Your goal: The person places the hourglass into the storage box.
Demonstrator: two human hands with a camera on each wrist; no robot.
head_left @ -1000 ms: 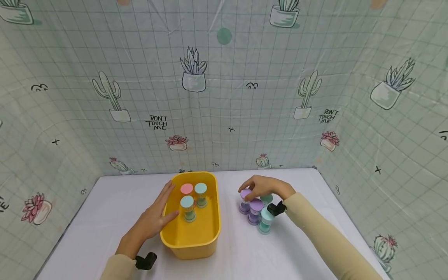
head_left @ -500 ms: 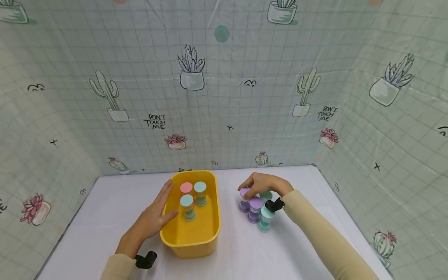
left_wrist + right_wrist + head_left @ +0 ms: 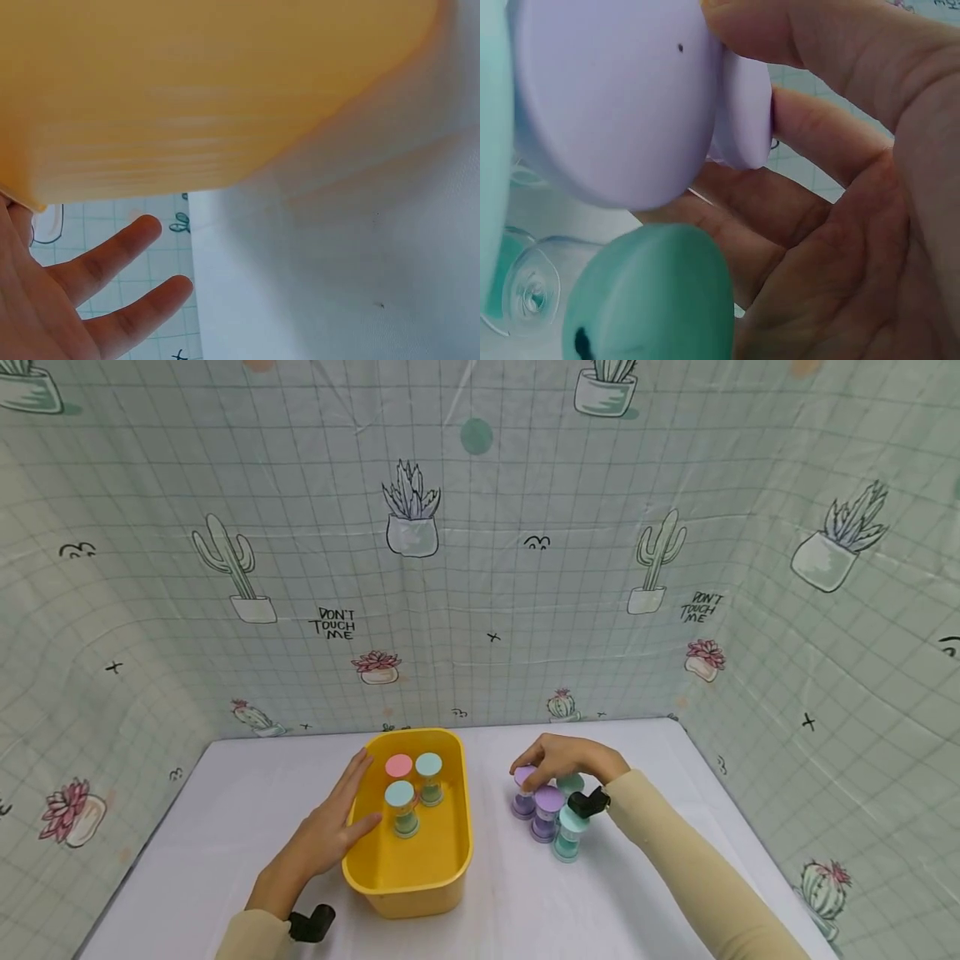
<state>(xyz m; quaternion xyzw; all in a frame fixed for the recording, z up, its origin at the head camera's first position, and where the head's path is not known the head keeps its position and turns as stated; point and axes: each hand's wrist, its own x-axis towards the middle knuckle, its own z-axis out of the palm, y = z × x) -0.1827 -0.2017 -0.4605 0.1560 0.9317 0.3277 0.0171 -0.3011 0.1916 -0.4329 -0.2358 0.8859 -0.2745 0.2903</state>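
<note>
My left hand lies along the left rim of a yellow bin, its thumb reaching over the inside. In the left wrist view two straight fingers stretch out past the bin's outer wall. Inside the bin stand a pink-capped sand timer and two light-blue-capped ones. To the right, my right hand pinches the cap of a purple sand timer between thumb and fingers. Close against it stand a second purple sand timer, a light teal one and a darker green one, partly hidden by the hand.
White cloth covers the table. A grid-patterned curtain with cactus drawings rises behind it and along both sides. The bin's right wall lies between the timers inside it and the group at the right.
</note>
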